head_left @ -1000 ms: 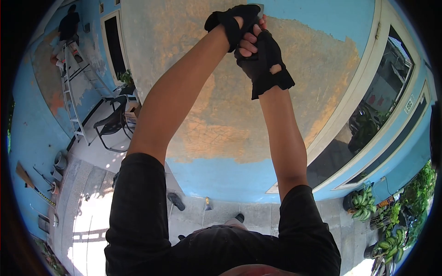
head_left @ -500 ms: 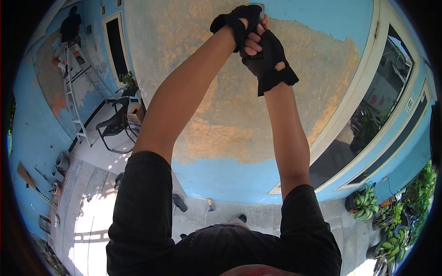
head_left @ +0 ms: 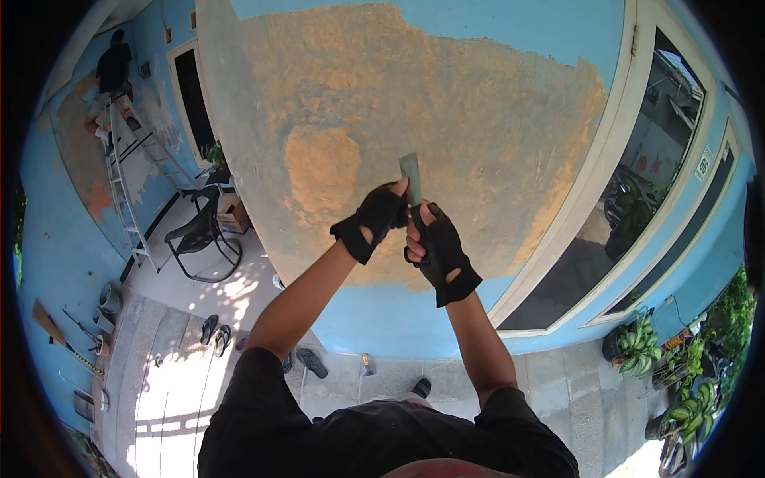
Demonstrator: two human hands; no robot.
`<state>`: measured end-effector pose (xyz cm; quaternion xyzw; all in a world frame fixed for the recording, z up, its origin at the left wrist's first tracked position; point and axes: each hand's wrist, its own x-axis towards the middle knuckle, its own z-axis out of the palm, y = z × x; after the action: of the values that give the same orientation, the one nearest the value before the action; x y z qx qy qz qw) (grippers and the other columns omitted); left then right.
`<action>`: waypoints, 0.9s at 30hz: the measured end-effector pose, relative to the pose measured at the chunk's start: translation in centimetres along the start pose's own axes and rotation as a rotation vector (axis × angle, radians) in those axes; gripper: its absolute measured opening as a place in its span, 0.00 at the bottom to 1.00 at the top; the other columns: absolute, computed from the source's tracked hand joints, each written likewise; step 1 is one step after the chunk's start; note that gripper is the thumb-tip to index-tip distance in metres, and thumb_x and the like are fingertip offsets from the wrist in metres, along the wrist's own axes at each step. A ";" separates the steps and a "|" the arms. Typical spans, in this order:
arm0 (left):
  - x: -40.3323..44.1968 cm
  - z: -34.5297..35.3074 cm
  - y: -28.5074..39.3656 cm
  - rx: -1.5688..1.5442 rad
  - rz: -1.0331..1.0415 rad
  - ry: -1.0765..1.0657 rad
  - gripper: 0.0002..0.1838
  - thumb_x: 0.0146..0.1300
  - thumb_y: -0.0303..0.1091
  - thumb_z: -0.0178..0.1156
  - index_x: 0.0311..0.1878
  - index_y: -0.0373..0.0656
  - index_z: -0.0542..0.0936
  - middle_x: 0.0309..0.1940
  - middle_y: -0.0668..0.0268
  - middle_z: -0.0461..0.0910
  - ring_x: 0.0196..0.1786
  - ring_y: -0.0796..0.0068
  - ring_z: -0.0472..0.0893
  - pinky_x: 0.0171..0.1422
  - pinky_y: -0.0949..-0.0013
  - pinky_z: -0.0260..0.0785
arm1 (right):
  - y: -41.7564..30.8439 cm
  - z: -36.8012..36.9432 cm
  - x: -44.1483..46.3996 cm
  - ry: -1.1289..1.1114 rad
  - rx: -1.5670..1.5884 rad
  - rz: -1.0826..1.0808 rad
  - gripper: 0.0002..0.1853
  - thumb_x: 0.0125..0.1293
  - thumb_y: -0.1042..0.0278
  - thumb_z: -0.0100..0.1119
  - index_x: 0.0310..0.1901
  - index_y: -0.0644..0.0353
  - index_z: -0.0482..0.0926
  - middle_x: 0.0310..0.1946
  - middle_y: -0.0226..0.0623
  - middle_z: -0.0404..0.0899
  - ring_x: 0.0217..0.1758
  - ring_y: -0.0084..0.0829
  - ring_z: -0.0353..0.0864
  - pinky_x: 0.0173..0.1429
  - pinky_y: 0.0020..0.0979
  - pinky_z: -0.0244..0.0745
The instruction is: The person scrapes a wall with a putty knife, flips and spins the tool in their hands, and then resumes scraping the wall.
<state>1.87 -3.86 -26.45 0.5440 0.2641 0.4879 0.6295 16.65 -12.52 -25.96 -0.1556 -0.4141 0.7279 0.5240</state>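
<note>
Both of my hands wear black fingerless gloves and are raised in front of the wall. A scraper (head_left: 410,177) with a flat grey-green blade points upward between them. My right hand (head_left: 440,253) is closed around its lower end, which the fingers mostly hide. Against the side of the blade, my left hand (head_left: 378,217) is closed with its thumb on the metal. Behind them the wall (head_left: 478,159) is stripped of blue paint over a large area, showing grey and orange patches. Blue paint borders this area above and below.
A person (head_left: 114,65) is on a ladder (head_left: 119,175) at the far left. Near it stands a black chair (head_left: 199,227). Sandals (head_left: 311,362) and a yellow-handled tool (head_left: 366,364) lie on the floor. Potted plants (head_left: 637,346) and a framed window (head_left: 637,183) are on the right.
Both hands have come down from high on the wall to the middle of the view. The scraper's blade, mostly hidden before, now shows clearly between them.
</note>
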 end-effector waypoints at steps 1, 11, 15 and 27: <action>-1.6 0.0 -1.8 -0.103 -0.023 -0.075 0.27 0.72 0.57 0.48 0.42 0.39 0.80 0.31 0.62 0.83 0.36 0.70 0.83 0.41 0.67 0.76 | 1.0 -0.4 -0.8 0.031 0.005 0.003 0.13 0.76 0.54 0.46 0.55 0.50 0.69 0.21 0.25 0.68 0.16 0.18 0.63 0.19 0.21 0.59; -10.0 3.1 -14.1 -0.167 -0.078 -0.021 0.20 0.71 0.58 0.52 0.34 0.50 0.73 0.23 0.75 0.74 0.25 0.82 0.73 0.30 0.79 0.65 | 6.2 -2.9 -5.6 0.418 -0.329 -0.046 0.21 0.71 0.71 0.54 0.63 0.63 0.66 0.17 0.25 0.66 0.13 0.18 0.62 0.16 0.23 0.57; -12.3 3.7 -13.2 0.245 -0.109 -0.028 0.21 0.70 0.51 0.55 0.49 0.41 0.75 0.39 0.65 0.81 0.38 0.76 0.81 0.45 0.74 0.72 | 5.2 -5.0 -7.3 0.399 -0.190 -0.080 0.21 0.73 0.73 0.49 0.65 0.61 0.61 0.18 0.29 0.67 0.13 0.20 0.64 0.17 0.23 0.57; -13.9 10.7 -15.1 0.031 -0.046 0.125 0.25 0.72 0.40 0.53 0.67 0.40 0.66 0.55 0.62 0.77 0.51 0.76 0.78 0.53 0.71 0.71 | 4.1 -8.9 -13.7 0.334 -0.207 0.063 0.19 0.74 0.63 0.50 0.62 0.63 0.67 0.18 0.26 0.66 0.14 0.19 0.62 0.19 0.23 0.58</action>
<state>10.71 -19.97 -40.55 0.5158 0.3228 0.5024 0.6143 25.46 -21.29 -37.43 -0.3402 -0.3889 0.6615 0.5435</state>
